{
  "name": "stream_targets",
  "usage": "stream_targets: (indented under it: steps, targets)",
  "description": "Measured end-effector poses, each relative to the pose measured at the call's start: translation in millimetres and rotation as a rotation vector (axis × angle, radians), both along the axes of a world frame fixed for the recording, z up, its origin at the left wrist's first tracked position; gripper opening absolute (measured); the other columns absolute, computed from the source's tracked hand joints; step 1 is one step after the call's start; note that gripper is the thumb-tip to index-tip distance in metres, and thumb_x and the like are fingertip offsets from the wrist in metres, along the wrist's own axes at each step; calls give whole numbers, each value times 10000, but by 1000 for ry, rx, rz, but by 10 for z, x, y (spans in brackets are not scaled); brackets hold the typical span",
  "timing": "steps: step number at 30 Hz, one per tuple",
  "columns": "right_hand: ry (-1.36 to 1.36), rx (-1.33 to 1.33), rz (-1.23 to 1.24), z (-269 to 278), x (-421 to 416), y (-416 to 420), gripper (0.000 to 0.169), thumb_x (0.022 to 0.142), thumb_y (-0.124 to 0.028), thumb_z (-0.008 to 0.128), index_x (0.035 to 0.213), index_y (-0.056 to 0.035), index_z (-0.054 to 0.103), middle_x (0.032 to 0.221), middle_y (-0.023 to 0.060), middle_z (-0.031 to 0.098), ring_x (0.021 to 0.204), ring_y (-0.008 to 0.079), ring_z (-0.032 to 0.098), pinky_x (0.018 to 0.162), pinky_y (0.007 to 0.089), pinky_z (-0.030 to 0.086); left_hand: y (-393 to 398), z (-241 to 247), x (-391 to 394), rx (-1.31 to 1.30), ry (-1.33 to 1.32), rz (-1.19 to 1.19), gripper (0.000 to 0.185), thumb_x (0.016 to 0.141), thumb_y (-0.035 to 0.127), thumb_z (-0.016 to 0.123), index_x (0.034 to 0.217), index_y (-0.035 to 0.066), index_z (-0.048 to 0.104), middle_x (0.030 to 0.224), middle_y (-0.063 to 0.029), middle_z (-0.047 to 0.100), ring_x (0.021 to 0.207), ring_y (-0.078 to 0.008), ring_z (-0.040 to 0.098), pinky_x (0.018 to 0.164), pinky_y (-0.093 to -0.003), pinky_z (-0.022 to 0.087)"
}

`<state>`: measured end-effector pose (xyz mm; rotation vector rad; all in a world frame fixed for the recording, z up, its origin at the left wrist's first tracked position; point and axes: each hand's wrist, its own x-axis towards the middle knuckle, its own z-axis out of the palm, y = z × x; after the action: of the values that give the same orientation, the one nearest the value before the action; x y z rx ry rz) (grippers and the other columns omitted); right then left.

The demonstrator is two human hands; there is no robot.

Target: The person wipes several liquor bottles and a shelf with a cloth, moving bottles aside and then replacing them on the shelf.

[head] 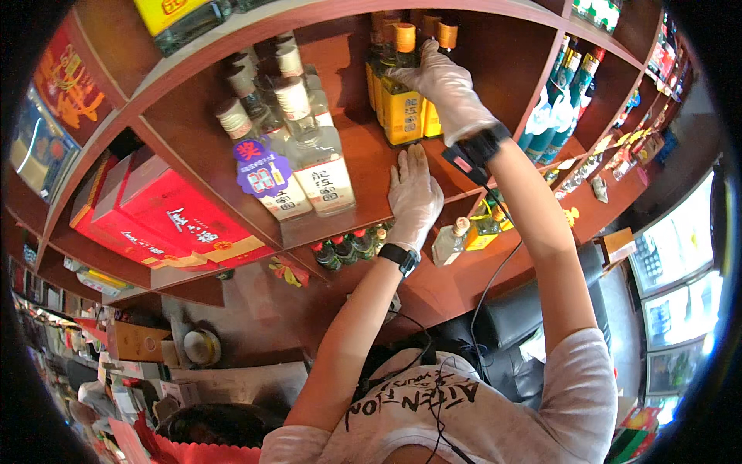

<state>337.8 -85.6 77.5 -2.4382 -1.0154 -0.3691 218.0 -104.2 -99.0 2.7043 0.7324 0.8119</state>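
My right hand (452, 93), in a thin whitish glove, reaches to the top of the yellow-labelled glass bottles (404, 119) with orange caps. Its thumb lies at the shoulder of the front bottle and its fingers are up beside the caps; whether they grip a neck cannot be told. Below, my gloved left hand (415, 194) lies palm down on the wooden shelf's front (371, 206), fingers extended, tips close to the front bottle's base, holding nothing. White-labelled clear bottles (324, 180) stand to the left in the same compartment, a purple tag (261, 168) on one.
Red gift boxes (191, 220) fill the compartment at left. Green bottles (559, 116) stand beyond the right divider. Lower down are small green bottles (345, 249) and a small clear bottle (450, 240). A black cable (490, 284) hangs by my right arm. A person's dark-haired head (214, 423) shows at bottom left.
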Motion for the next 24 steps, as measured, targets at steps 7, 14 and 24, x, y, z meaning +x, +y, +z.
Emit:
stream_targets:
  steps: [7, 14, 24]
  targets:
    - [590, 153, 199, -555, -396, -2116, 369, 887, -344, 565, 846, 15, 637, 648, 61, 585, 626, 136, 538, 610, 312, 427, -6, 12, -26, 63, -21, 45, 659, 877, 357, 456, 1405, -11, 312, 1456, -175, 340, 1356, -325, 301, 1096, -478, 241]
    - [675, 701, -12, -3121, 132, -2460, 404, 805, -205, 723, 1140, -89, 530, 968, 53, 627, 877, 115, 551, 762, 273, 463, -36, -49, 18, 153, -48, 30, 643, 877, 380, 474, 1368, -24, 373, 1413, -193, 398, 1329, -335, 343, 1087, -466, 263]
    - [477, 291, -414, -3301, 70, -2210, 451, 781, -342, 689, 1127, -85, 557, 959, 167, 666, 900, 347, 635, 768, 393, 495, -51, -33, 42, 98, 2, 66, 661, 875, 428, 480, 1355, -17, 392, 1410, -183, 405, 1341, -318, 323, 1094, -430, 265]
